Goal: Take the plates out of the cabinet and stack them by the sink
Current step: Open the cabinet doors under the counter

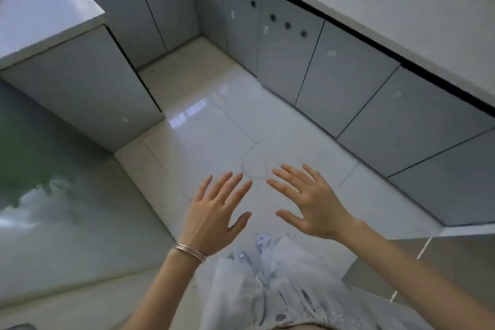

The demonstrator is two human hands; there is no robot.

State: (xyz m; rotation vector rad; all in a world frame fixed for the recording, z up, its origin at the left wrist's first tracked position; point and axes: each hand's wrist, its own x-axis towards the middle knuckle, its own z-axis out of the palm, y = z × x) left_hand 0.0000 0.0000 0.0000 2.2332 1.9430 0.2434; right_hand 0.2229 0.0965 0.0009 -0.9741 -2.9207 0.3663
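Both hands hovering over floor tiles, holding nothing: left hand and right hand with fingers spread flat. Cabinet doors all closed; plates not showing, probably inside. Step starting: next calling for reaching, opening door.

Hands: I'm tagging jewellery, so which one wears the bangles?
The left hand: thin metal bangles circle its wrist, while the right hand has a bare wrist. Both hands are spread flat and hold nothing.

Soft even light; glare on floor (window reflection); edges bowed, slightly blurred.
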